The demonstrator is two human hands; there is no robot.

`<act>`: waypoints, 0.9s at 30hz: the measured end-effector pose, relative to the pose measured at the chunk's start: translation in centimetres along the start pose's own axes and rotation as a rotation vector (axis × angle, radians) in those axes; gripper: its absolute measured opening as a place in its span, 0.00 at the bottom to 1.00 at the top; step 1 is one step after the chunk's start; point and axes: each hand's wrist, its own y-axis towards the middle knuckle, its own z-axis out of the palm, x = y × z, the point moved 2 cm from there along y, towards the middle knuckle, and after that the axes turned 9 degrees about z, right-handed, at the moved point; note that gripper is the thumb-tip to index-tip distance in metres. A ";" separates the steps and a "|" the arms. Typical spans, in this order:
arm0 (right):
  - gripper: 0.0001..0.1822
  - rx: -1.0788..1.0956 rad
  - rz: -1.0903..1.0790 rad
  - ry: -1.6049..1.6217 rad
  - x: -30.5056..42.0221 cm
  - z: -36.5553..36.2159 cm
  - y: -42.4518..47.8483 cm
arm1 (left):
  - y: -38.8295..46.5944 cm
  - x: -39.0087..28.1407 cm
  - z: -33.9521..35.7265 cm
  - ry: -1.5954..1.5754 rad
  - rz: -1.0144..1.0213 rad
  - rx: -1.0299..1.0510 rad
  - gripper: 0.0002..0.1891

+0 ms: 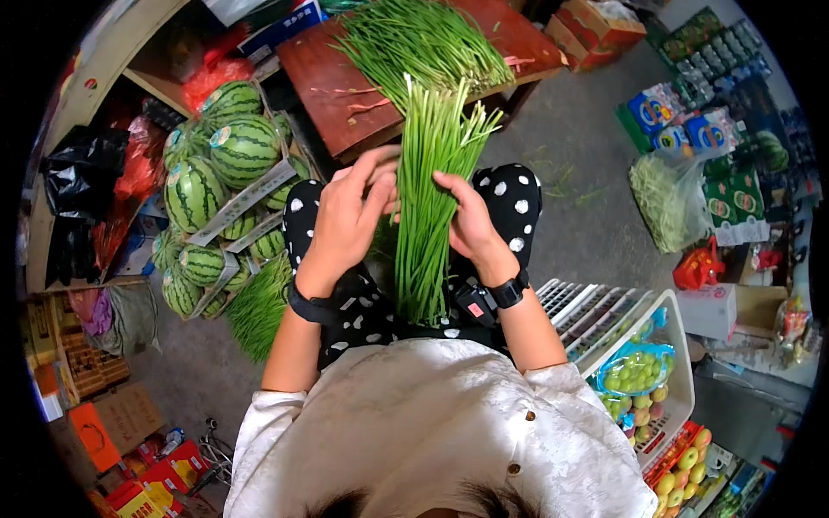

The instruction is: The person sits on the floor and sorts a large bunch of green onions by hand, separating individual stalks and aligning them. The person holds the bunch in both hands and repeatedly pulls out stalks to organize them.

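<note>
A bunch of green garlic chives point(424, 194) stands over my lap, its pale cut ends pointing away from me and its green part towards my waist. My right hand point(476, 223) grips it from the right, the thumb lying across the front of the stalks. At the bunch's left edge is my left hand point(359, 210), fingers bent; some fingertips are hidden, so its hold is unclear. Beyond them, a larger loose pile of chives point(421, 45) lies on a reddish-brown wooden table point(324, 71), beside thin pink ties point(369, 105).
Stacked watermelons point(243, 149) in cartons stand left, with more chives point(262, 307) on the floor below them. A white plastic basket point(680, 362) with bagged grapes point(638, 372) is close on my right. A bag of pale green vegetables point(667, 194) sits farther right.
</note>
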 end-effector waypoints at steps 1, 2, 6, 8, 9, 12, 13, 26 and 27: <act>0.24 -0.032 -0.012 0.022 0.1 -0.2 0.0 | -0.1 0.4 0.3 0.076 0.087 -0.001 0.22; 0.25 -0.065 -0.024 0.044 0.3 -0.3 -0.1 | -0.3 1.3 0.7 0.151 0.175 -0.001 0.24; 0.28 -0.013 -0.087 0.045 1.0 -0.3 -0.1 | -0.8 1.1 1.7 -0.017 0.131 0.104 0.31; 0.30 -0.044 -0.091 0.045 1.6 -0.4 -0.3 | -0.8 1.2 2.0 0.006 0.162 0.100 0.31; 0.30 -0.059 -0.112 0.044 2.0 -0.6 -0.4 | -0.9 1.6 2.2 0.040 0.184 0.094 0.30; 0.30 -0.089 -0.177 0.062 3.2 -1.6 -0.8 | -1.1 1.6 2.1 0.077 0.167 0.105 0.28; 0.29 -0.087 -0.200 0.082 3.5 -2.2 -0.9 | -1.2 1.5 2.1 0.079 0.149 0.114 0.28; 0.24 -0.182 -0.403 0.305 6.4 -7.5 -1.5 | -3.5 5.8 5.0 -0.655 -0.295 0.390 0.26; 0.24 -0.182 -0.420 0.301 6.6 -8.2 -1.4 | -3.6 6.1 5.0 -0.639 -0.340 0.395 0.25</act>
